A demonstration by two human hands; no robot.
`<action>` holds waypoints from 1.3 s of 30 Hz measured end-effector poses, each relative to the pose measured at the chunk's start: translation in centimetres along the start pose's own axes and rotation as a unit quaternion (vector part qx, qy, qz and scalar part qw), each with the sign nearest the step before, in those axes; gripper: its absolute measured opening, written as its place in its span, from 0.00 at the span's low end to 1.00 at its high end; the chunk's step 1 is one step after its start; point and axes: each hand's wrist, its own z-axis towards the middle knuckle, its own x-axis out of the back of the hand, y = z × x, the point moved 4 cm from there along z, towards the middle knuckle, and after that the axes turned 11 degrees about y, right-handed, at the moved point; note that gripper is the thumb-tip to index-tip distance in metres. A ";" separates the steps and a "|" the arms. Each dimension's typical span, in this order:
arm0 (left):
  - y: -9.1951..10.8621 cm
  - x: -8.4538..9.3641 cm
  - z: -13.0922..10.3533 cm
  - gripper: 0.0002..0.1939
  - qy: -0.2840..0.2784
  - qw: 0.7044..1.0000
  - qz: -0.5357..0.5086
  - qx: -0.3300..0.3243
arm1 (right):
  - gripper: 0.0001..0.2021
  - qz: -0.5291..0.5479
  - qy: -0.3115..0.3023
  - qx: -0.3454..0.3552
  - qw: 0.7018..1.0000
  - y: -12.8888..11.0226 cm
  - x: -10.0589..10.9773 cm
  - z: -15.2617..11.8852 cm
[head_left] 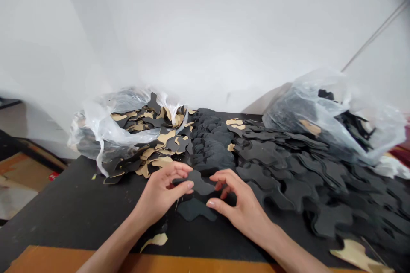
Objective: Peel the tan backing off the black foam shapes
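open tabletop (80, 213) front left, dark pieces (261, 152) crowding right

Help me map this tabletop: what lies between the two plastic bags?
The head view shows, from left bag to right bag: loose tan and black pieces, a row of piled dark pieces, then flatter dark pieces with some tan ones.

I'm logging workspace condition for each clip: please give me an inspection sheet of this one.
Surface: black tabletop, orange-brown strip along the near edge.
Job's things: dark wavy-edged piece held up; similar lower piece on the tabletop; dark stacks beyond; dark pieces spread at right.
Clutter: tan piece near the front; filled plastic bags at left and right.
Grippers: left hand pinches the held-up piece; right hand open beside it, contact unclear.
Cables: thin line on the wall, possibly a cord.
Surroundings: white wall, cardboard at left.
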 end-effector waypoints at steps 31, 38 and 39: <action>-0.2 -1.7 -1.0 0.09 -0.185 0.975 0.066 0.104 | 0.18 0.230 -0.118 -0.217 0.941 1.4 -1.7 -0.5; -0.5 -2.0 -1.4 0.04 -0.238 0.958 0.025 0.159 | 0.16 0.193 -0.133 -0.195 0.953 1.3 -2.0 -0.7; -0.6 -2.0 -1.5 0.03 -0.247 0.955 0.019 0.163 | 0.15 0.184 -0.131 -0.184 0.957 1.3 -1.9 -0.7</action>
